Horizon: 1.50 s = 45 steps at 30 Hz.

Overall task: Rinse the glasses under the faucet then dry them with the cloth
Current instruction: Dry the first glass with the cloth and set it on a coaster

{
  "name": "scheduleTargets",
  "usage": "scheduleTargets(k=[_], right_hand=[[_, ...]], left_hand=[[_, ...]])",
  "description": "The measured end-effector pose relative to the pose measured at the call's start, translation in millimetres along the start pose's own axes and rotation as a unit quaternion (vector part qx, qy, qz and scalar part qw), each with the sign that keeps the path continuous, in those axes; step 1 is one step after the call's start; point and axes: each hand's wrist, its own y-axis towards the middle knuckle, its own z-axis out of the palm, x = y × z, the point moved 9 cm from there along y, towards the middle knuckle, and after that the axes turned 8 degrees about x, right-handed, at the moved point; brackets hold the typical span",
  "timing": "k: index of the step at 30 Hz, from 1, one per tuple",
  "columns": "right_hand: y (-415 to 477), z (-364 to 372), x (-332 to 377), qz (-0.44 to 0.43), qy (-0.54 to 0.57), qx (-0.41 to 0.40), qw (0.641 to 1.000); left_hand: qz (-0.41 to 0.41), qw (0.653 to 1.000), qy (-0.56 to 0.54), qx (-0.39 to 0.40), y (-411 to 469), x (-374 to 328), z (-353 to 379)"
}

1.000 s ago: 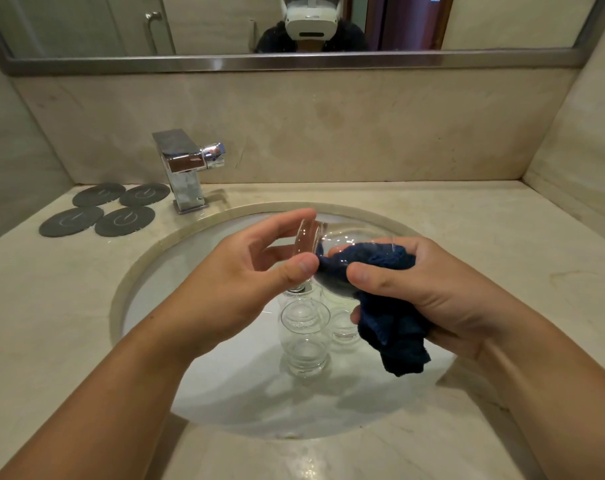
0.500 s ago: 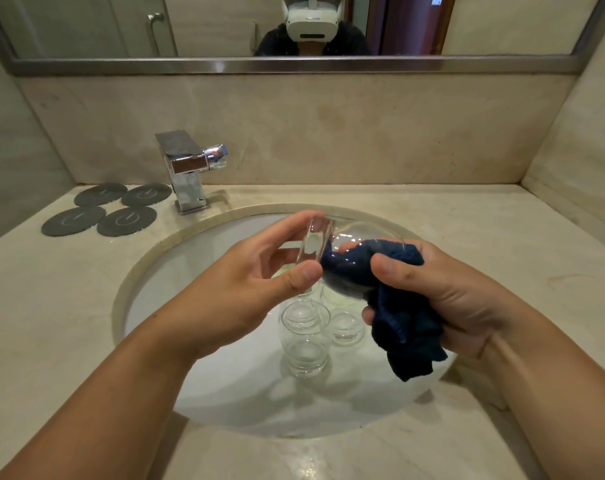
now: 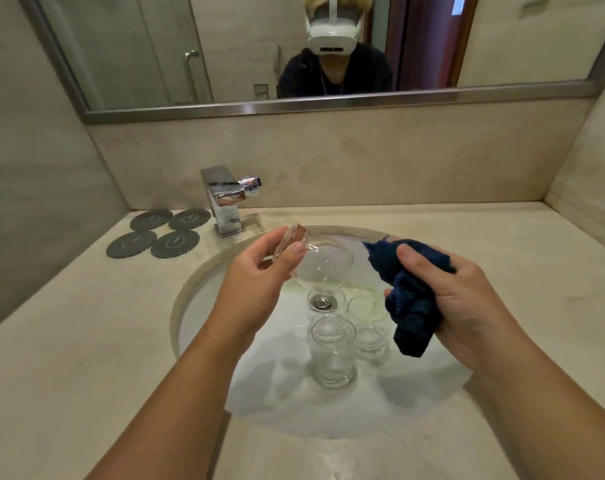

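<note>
My left hand (image 3: 259, 268) grips a clear round glass (image 3: 320, 266) by its thick base, tilted on its side over the sink with the mouth toward the right. My right hand (image 3: 457, 299) is closed around a bunched dark blue cloth (image 3: 408, 299), held a short gap to the right of the glass and not touching it. Down in the white basin (image 3: 204, 306) stand three more clear glasses: a tall one (image 3: 334, 355) nearest me, a small one (image 3: 372, 339) beside it, and another (image 3: 365, 306) behind. The chrome faucet (image 3: 225, 199) stands at the back left and no water runs.
Several dark round coasters (image 3: 154, 232) lie on the beige stone counter (image 3: 69, 341) left of the faucet. A drain (image 3: 323, 301) sits in the basin middle. A mirror (image 3: 294, 46) above the backsplash reflects a person wearing a headset. Walls close in on both sides.
The cloth was inside the glass before; my right hand has pulled it out to the right. The left hand has raised the glass slightly toward the faucet. The camera has tilted up.
</note>
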Motion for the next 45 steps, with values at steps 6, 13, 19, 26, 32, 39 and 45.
scheduleTargets(k=[6, 13, 19, 26, 32, 39, 45], right_hand=[[-14, 31, -4, -0.008, -0.071, 0.025, 0.997], [0, 101, 15, -0.094, -0.264, 0.047, 0.959], [19, 174, 19, -0.157, -0.37, 0.101, 0.91], [41, 236, 3, -0.209, -0.44, 0.147, 0.861], [56, 271, -22, -0.271, -0.483, 0.186, 0.812], [76, 275, -53, -0.271, -0.508, 0.196, 0.794], [95, 272, -65, -0.254, -0.509, 0.203, 0.797]], left_hand=[[-0.002, 0.998, 0.027, -0.049, -5, -14, -15], [0.026, 0.994, 0.052, -0.089, -10, -34, -63], [0.047, 0.983, 0.112, -0.139, -8, -41, -137], [0.024, 0.961, 0.161, -0.225, 6, -30, -226], [0.017, 0.949, 0.193, -0.25, 42, -25, -271], [0.018, 0.942, 0.22, -0.253, 94, -10, -302], [0.009, 0.942, 0.224, -0.251, 131, 5, -320]])
